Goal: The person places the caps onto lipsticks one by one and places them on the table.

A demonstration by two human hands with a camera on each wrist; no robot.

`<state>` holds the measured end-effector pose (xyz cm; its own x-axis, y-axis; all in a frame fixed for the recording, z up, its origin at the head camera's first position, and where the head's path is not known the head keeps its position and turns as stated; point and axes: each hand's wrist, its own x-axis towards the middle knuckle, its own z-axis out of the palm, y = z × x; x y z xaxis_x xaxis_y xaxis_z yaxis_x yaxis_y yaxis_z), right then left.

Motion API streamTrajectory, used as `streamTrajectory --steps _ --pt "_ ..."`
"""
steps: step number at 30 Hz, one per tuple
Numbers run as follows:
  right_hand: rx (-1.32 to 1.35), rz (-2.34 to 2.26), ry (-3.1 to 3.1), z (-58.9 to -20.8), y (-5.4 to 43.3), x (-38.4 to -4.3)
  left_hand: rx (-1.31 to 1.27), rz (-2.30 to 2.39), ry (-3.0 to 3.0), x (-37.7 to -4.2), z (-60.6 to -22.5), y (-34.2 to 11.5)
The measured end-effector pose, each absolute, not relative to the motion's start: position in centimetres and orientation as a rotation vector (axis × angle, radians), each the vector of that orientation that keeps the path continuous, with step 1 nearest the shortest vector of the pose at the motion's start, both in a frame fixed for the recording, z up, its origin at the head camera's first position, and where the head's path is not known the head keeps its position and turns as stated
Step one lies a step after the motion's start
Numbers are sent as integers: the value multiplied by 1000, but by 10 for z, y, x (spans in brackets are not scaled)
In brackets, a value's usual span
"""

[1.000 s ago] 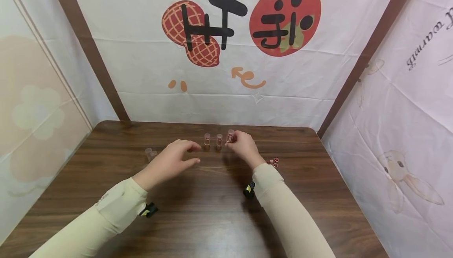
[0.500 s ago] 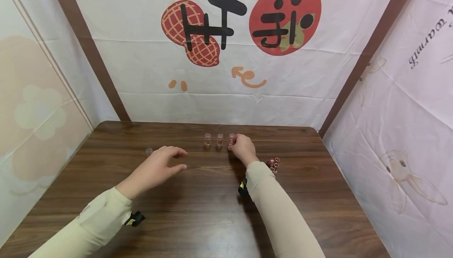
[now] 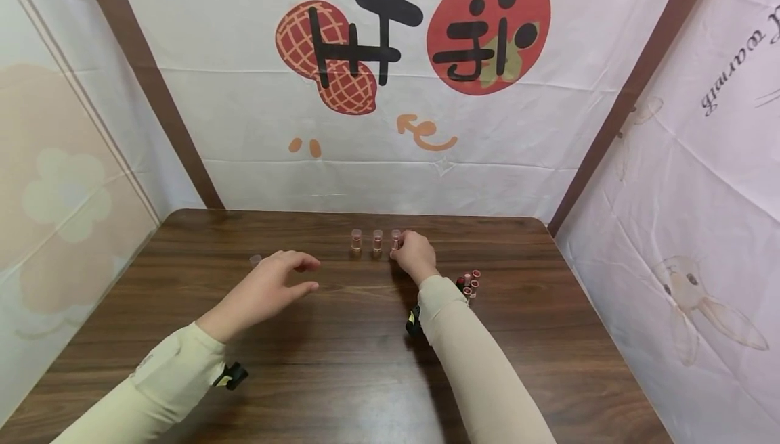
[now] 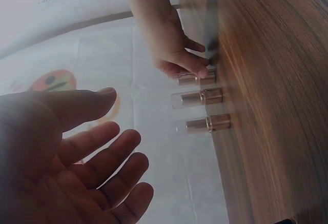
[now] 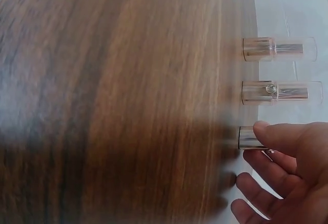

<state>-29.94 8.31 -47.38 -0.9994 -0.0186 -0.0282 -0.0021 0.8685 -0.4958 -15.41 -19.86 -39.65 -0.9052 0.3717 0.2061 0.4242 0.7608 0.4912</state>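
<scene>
Two lipstick tubes with rose-gold bases and clear caps, a left one [image 3: 356,240] and a middle one [image 3: 378,241], stand upright near the table's far edge. Beside them, in line, is a third lipstick tube [image 3: 395,238], upright, its base at the tabletop. My right hand [image 3: 417,256] pinches it between thumb and fingers; the right wrist view shows the fingers covering its upper part. Off to the left, my left hand [image 3: 268,290] hovers with fingers apart and nothing in its grasp. A clear cap [image 3: 256,260] shows just behind that hand, partly hidden by it.
Several small red-rimmed tube pieces [image 3: 470,283] are clustered on the brown wooden table [image 3: 341,376], right of my right forearm and partly behind its sleeve. A printed white cloth [image 3: 390,180] hangs behind the table's far edge.
My left hand has drawn back to the left, away from the tubes. My right hand has lowered the third lipstick tube and straightened it beside the others, and still holds it.
</scene>
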Motion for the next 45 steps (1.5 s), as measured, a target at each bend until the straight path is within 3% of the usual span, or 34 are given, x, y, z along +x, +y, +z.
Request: streamTrajectory --steps 9,18,26,37,45 --pt "-2 -883 2983 -462 92 -295 -626 -837 -2864 -156 -399 -202" --pt "-168 -885 3023 -397 116 -285 -555 -845 -2854 -157 -395 -220" --pt "-413 -1181 2865 -356 156 -244 -520 -840 -2815 -153 -396 -237" --pt "-654 -1198 2965 -389 211 -203 -395 -846 -2712 -145 -408 -263" --pt "-538 -1344 2979 -420 252 -194 -275 -870 -2705 -143 -422 -275"
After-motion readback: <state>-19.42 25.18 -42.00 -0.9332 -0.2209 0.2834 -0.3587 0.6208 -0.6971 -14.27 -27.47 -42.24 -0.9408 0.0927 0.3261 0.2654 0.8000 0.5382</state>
